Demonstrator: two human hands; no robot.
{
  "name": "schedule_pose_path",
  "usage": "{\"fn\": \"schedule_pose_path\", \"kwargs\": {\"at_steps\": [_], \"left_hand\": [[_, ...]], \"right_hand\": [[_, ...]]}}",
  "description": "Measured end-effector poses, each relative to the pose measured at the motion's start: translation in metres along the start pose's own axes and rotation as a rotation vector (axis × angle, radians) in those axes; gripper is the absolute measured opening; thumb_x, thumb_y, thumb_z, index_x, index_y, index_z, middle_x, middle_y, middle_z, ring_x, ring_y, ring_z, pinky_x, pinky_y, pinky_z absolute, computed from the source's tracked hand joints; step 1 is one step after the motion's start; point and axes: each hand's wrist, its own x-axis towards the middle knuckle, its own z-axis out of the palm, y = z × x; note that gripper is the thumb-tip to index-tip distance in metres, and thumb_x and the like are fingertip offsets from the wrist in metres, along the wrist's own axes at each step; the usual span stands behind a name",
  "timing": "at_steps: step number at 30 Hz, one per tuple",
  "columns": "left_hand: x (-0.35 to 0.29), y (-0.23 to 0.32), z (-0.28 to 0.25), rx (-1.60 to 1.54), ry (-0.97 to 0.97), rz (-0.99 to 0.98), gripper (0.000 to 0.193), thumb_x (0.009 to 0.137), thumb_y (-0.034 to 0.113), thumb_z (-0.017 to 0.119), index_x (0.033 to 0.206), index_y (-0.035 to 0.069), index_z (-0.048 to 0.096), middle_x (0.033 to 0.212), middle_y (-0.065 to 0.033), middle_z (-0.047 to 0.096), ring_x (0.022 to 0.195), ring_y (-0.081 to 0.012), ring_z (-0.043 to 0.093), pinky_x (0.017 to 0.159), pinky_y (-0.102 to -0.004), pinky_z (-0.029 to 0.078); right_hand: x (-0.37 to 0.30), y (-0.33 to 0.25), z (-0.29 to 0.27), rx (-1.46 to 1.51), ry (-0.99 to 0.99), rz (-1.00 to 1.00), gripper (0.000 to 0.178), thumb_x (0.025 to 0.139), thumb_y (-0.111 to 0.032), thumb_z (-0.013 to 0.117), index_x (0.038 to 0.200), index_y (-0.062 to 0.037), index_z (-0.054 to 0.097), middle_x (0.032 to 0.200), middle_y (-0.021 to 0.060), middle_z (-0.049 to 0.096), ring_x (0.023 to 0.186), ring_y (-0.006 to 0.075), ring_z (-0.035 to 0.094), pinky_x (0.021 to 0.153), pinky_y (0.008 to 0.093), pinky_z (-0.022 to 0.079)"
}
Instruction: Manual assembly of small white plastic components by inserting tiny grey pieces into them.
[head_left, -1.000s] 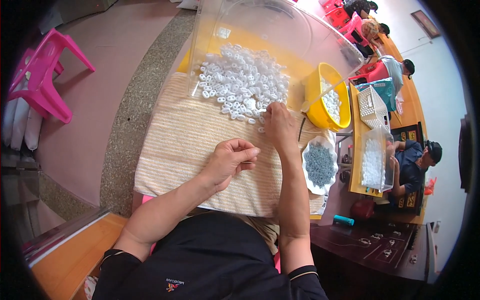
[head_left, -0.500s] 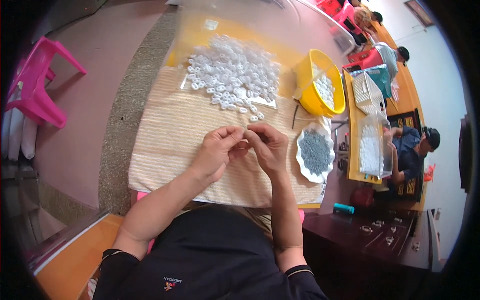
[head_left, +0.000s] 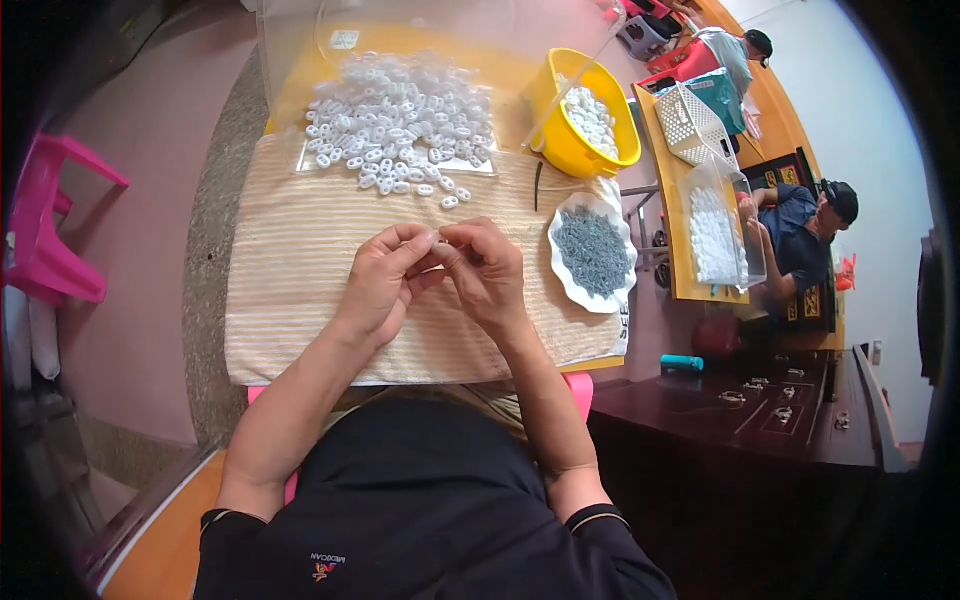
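Observation:
Over the striped cloth (head_left: 285, 310), my left hand (head_left: 380, 285) and my right hand (head_left: 488, 275) meet fingertip to fingertip. Both are closed in a pinch around something tiny, mostly hidden by the fingers; I cannot make out its kind. Just beyond them, a few loose white plastic pieces (head_left: 448, 202), oval with two holes, lie on the cloth. A large pile of the same white pieces (head_left: 395, 115) spills from a clear plastic container (head_left: 430, 30). Right of my right hand sits a white scalloped dish (head_left: 627, 275) heaped with small grey pieces (head_left: 592, 250).
A yellow basin (head_left: 570, 150) of white pieces stands at the far right, near a thin black strip (head_left: 539, 187). A co-worker (head_left: 800, 235) sits further right by a clear bin (head_left: 715, 240) and a white basket (head_left: 693, 125). A pink stool (head_left: 60, 220) stands left.
The whole view has shifted, so the table and its things sit further left and higher. My hands stay pinched together over the cloth, with only small finger movement.

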Motion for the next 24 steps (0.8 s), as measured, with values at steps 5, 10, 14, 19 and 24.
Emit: {"fn": "schedule_pose_path", "kwargs": {"at_steps": [5, 10, 14, 19, 24], "left_hand": [[0.0, -0.002, 0.002, 0.05, 0.033, -0.006, 0.008, 0.092, 0.01, 0.062, 0.099, 0.006, 0.063, 0.09, -0.006, 0.067, 0.083, -0.0139, 0.066, 0.076, -0.0281, 0.056], [-0.003, -0.002, 0.006, 0.073, 0.063, -0.034, 0.008, 0.091, 0.005, 0.063, 0.099, 0.004, 0.063, 0.088, -0.0065, 0.066, 0.08, -0.0145, 0.066, 0.073, -0.0269, 0.057], [-0.003, -0.001, 0.008, 0.065, 0.083, -0.022, 0.009, 0.09, 0.004, 0.064, 0.098, 0.002, 0.063, 0.087, -0.0071, 0.066, 0.079, -0.0153, 0.066, 0.074, -0.0272, 0.058], [-0.002, -0.004, 0.006, 0.076, 0.072, -0.022, 0.01, 0.09, 0.004, 0.064, 0.099, 0.001, 0.063, 0.087, -0.0076, 0.066, 0.079, -0.0156, 0.066, 0.074, -0.0273, 0.058], [-0.002, -0.007, 0.005, 0.082, 0.072, -0.052, 0.011, 0.09, 0.004, 0.065, 0.1, 0.001, 0.063, 0.088, -0.0081, 0.066, 0.08, -0.0158, 0.067, 0.074, -0.0275, 0.058]], "right_hand": [[-0.005, -0.007, -0.009, -0.065, -0.023, -0.002, 0.013, 0.083, 0.001, 0.07, 0.096, -0.0003, 0.066, 0.085, 0.0067, 0.061, 0.069, 0.0103, 0.058, 0.058, 0.0221, 0.046], [-0.008, -0.015, -0.045, -0.251, -0.054, -0.039, 0.017, 0.082, 0.001, 0.07, 0.099, 0.0008, 0.066, 0.087, 0.009, 0.063, 0.07, 0.0135, 0.062, 0.057, 0.0243, 0.049], [-0.013, 0.002, -0.099, -0.533, 0.068, 0.015, 0.019, 0.08, 0.001, 0.07, 0.098, 0.0006, 0.067, 0.088, 0.0107, 0.064, 0.067, 0.0152, 0.062, 0.058, 0.0264, 0.049], [-0.018, 0.009, -0.141, -0.895, 0.0, 0.086, 0.023, 0.081, -0.002, 0.067, 0.103, -0.0019, 0.067, 0.096, 0.0142, 0.065, 0.08, 0.0313, 0.064, 0.071, 0.0374, 0.051], [-0.019, 0.014, -0.145, -0.976, -0.04, 0.19, 0.022, 0.082, -0.008, 0.066, 0.104, -0.0043, 0.068, 0.098, 0.0136, 0.064, 0.087, 0.0346, 0.063, 0.075, 0.0401, 0.05]]}}
